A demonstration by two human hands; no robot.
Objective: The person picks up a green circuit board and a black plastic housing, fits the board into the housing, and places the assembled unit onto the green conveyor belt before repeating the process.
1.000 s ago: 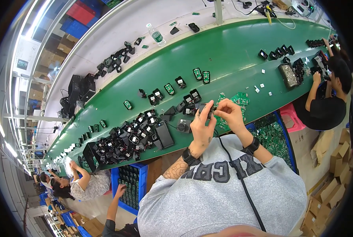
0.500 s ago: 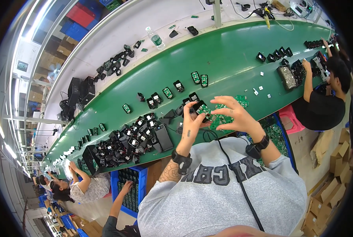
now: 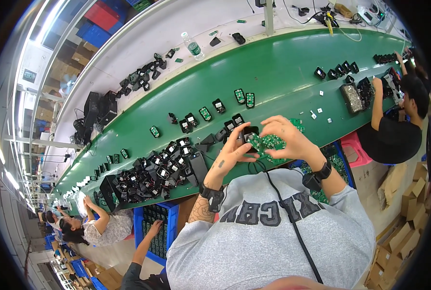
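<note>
My left hand (image 3: pixel 229 153) is closed around a small black plastic casing (image 3: pixel 250 130), held just above the near edge of the green bench. A green circuit board (image 3: pixel 256 141) stands tilted at the casing's open side, by my left thumb. My right hand (image 3: pixel 292 140) curves round from the right, thumb and forefinger at the board's edges; their exact contact is partly hidden. Loose green circuit boards (image 3: pixel 275 141) lie in a pile behind and under my right fingers. More black casings (image 3: pixel 234 122) sit on the bench just beyond my left hand.
A heap of black casings (image 3: pixel 164 169) lies left on the green bench (image 3: pixel 283 72). Casings with boards (image 3: pixel 205 113) stand farther back. Below the edge are blue crates (image 3: pixel 139 227) and a board-filled bin (image 3: pixel 338 166). Co-workers sit right (image 3: pixel 394 116) and left (image 3: pixel 102 227); another's hand (image 3: pixel 153 229) reaches into a crate.
The board now tilts out of the casing, where it sat flatter inside before. My right fingers have drawn in toward it from a wider spread. The left hand still holds the casing.
</note>
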